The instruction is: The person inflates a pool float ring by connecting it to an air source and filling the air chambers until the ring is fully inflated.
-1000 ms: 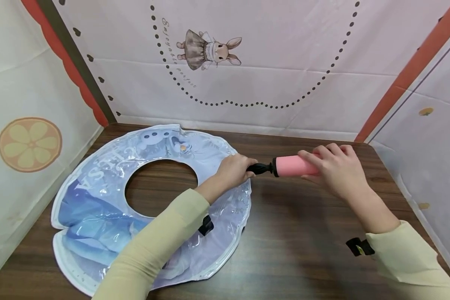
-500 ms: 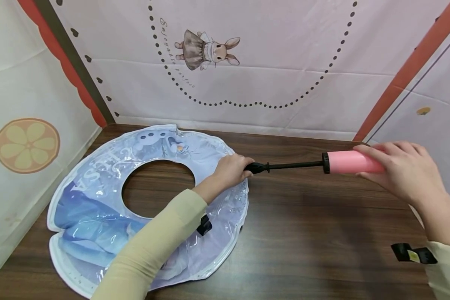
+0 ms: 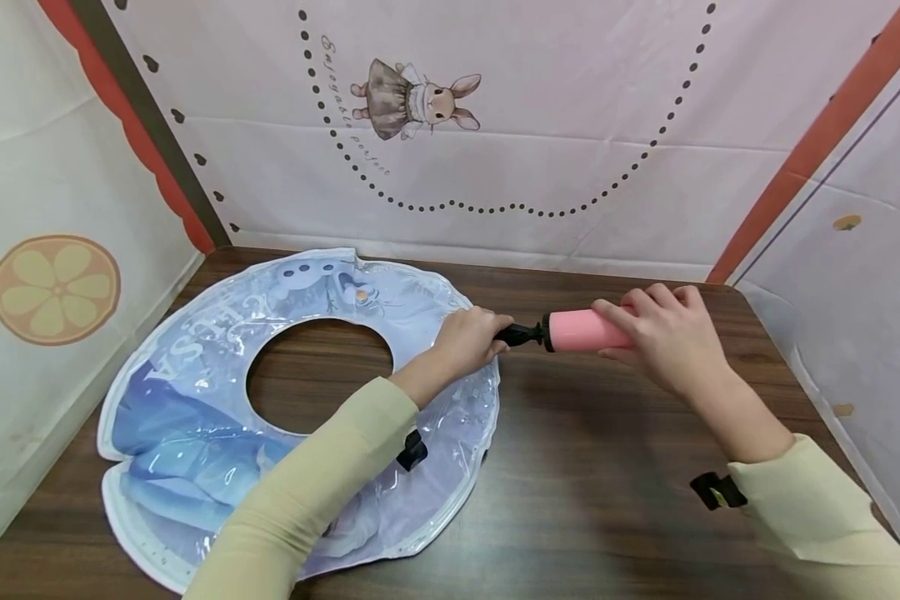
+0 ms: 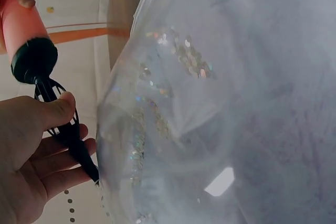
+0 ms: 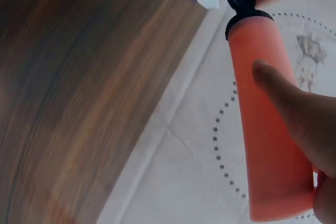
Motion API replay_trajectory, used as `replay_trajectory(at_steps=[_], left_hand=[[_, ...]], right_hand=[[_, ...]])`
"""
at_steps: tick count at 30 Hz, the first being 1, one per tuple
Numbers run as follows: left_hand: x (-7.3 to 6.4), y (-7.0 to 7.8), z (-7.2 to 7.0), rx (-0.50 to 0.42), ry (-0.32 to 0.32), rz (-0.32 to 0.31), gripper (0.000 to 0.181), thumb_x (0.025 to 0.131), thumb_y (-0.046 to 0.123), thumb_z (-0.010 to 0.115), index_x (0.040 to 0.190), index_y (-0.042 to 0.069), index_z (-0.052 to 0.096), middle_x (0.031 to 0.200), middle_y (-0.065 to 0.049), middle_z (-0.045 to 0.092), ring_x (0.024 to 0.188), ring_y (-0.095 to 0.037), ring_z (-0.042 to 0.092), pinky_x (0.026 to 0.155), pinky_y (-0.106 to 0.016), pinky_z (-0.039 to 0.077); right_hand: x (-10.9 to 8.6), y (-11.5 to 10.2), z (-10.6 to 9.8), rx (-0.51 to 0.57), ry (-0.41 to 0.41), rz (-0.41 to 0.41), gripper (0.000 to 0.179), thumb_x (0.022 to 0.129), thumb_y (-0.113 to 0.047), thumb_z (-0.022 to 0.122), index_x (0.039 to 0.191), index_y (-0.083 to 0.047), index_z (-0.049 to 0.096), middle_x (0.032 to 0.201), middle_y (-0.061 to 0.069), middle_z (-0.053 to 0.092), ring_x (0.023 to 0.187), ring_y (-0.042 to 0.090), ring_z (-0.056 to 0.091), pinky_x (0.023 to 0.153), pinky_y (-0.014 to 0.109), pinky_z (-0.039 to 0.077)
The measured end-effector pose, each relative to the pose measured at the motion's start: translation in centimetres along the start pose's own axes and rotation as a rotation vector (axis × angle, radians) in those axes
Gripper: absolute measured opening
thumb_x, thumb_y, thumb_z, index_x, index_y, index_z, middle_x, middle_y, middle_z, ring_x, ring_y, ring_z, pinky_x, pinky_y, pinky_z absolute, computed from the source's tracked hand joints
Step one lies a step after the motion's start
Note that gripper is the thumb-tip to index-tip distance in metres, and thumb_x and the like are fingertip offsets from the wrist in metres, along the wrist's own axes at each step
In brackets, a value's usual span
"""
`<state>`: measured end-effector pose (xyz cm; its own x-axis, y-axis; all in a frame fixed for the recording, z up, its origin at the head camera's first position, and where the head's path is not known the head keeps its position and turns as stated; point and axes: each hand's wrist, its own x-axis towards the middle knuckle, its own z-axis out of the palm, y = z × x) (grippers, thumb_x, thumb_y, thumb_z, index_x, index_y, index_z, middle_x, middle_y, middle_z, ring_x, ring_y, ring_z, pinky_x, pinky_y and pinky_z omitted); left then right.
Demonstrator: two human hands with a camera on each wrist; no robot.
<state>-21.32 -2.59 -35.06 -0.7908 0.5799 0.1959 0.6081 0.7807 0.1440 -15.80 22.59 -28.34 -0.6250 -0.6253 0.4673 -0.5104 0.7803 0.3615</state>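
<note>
A pink hand pump [image 3: 581,330] with a black handle end lies level above the table, pushed together so that no rod shows. My right hand [image 3: 663,337] grips its pink barrel, thumb along the side in the right wrist view. The left hand [image 3: 465,343] holds the black handle [image 4: 65,129] by the edge of a swim ring [image 3: 438,467]. In the left wrist view the black tip [image 4: 94,174] meets the ring's clear rim; whether it sits in a valve is hidden. The ring is blue and lilac, partly filled and wrinkled, with a notch at its left.
The dark wooden table [image 3: 570,500] carries the ring on its left half. A printed cloth [image 3: 555,125] hangs behind the table, and further cloths [image 3: 862,275] close in both sides. Black straps [image 3: 718,492] hang at both wrists.
My right hand drew the pink barrel far to the right, baring the black rod, then pushed it back left against the handle. The left hand and the ring stayed nearly still.
</note>
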Motion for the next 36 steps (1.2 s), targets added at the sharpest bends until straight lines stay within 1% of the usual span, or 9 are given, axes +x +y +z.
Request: replay_trajectory(at_steps=[7, 11, 14, 15, 19, 25, 28, 31, 36], left_hand=[[0.1, -0.4, 0.0, -0.049, -0.012, -0.021, 0.028, 0.082, 0.033, 0.068, 0.108, 0.022, 0.067, 0.091, 0.001, 0.070, 0.078, -0.016, 0.064, 0.064, -0.037, 0.050], [0.3, -0.3, -0.2, -0.047, -0.036, -0.023, 0.028, 0.082, 0.035, 0.068, 0.107, 0.023, 0.067, 0.090, 0.003, 0.070, 0.078, -0.017, 0.064, 0.064, -0.037, 0.050], [0.6, -0.3, -0.1, -0.040, -0.040, -0.030, 0.028, 0.081, 0.035, 0.068, 0.106, 0.023, 0.068, 0.091, 0.003, 0.070, 0.078, -0.017, 0.064, 0.064, -0.036, 0.050], [0.6, -0.3, -0.1, -0.038, -0.043, -0.035, 0.028, 0.081, 0.035, 0.068, 0.107, 0.023, 0.068, 0.091, 0.003, 0.070, 0.079, -0.017, 0.064, 0.064, -0.036, 0.050], [0.6, -0.3, -0.2, -0.036, -0.058, -0.053, 0.030, 0.082, 0.034, 0.067, 0.110, 0.023, 0.066, 0.094, 0.003, 0.070, 0.082, -0.017, 0.064, 0.066, -0.036, 0.050], [0.6, 0.1, -0.2, -0.018, -0.043, -0.020, 0.028, 0.082, 0.033, 0.067, 0.107, 0.021, 0.067, 0.093, 0.001, 0.070, 0.080, -0.017, 0.065, 0.065, -0.036, 0.051], [0.7, 0.4, -0.2, -0.020, -0.020, 0.017, 0.028, 0.082, 0.033, 0.068, 0.106, 0.019, 0.067, 0.093, 0.000, 0.070, 0.078, -0.018, 0.065, 0.062, -0.036, 0.050], [0.7, 0.4, -0.4, -0.020, -0.009, 0.017, 0.028, 0.082, 0.032, 0.068, 0.106, 0.019, 0.067, 0.093, 0.000, 0.070, 0.077, -0.018, 0.065, 0.061, -0.036, 0.050], [0.6, 0.3, -0.4, -0.038, -0.022, -0.001, 0.026, 0.081, 0.031, 0.069, 0.104, 0.020, 0.068, 0.090, 0.000, 0.070, 0.075, -0.018, 0.064, 0.062, -0.036, 0.050]], right_hand=[[-0.4, 0.4, 0.1, 0.014, -0.021, 0.023, 0.061, 0.058, -0.041, 0.081, 0.112, -0.020, 0.061, 0.089, 0.011, 0.063, 0.086, 0.034, 0.056, 0.068, 0.049, 0.039], [-2.0, 2.0, -0.8, 0.048, -0.060, 0.080, 0.066, 0.075, -0.073, 0.048, 0.115, -0.021, 0.061, 0.092, 0.012, 0.063, 0.088, 0.036, 0.055, 0.070, 0.051, 0.038], [-3.6, 3.8, -1.7, 0.075, -0.096, 0.127, 0.081, 0.079, -0.077, 0.016, 0.116, -0.020, 0.060, 0.093, 0.012, 0.062, 0.089, 0.038, 0.053, 0.073, 0.053, 0.037], [-4.1, 4.4, -2.1, 0.069, -0.107, 0.147, 0.082, 0.078, -0.078, 0.015, 0.116, -0.020, 0.060, 0.093, 0.013, 0.062, 0.089, 0.038, 0.053, 0.073, 0.053, 0.037], [-5.9, 6.4, -3.7, 0.039, -0.175, 0.235, 0.073, 0.078, -0.077, 0.034, 0.115, -0.019, 0.059, 0.096, 0.016, 0.061, 0.092, 0.041, 0.051, 0.080, 0.056, 0.036], [-5.3, 5.5, -2.9, 0.053, -0.127, 0.195, 0.081, 0.078, -0.078, 0.019, 0.114, -0.018, 0.060, 0.093, 0.016, 0.061, 0.090, 0.041, 0.051, 0.075, 0.056, 0.035], [-3.5, 3.6, -1.8, 0.063, -0.084, 0.125, 0.065, 0.076, -0.071, 0.050, 0.114, -0.019, 0.061, 0.092, 0.014, 0.062, 0.088, 0.038, 0.053, 0.070, 0.053, 0.036], [-1.7, 1.8, -0.9, 0.036, -0.061, 0.083, 0.059, 0.063, -0.045, 0.078, 0.113, -0.019, 0.061, 0.091, 0.014, 0.062, 0.087, 0.036, 0.054, 0.068, 0.051, 0.037], [-0.2, -0.2, 0.2, 0.003, -0.041, 0.040, 0.061, 0.057, -0.034, 0.085, 0.111, -0.016, 0.061, 0.089, 0.014, 0.062, 0.085, 0.035, 0.055, 0.067, 0.051, 0.039]])
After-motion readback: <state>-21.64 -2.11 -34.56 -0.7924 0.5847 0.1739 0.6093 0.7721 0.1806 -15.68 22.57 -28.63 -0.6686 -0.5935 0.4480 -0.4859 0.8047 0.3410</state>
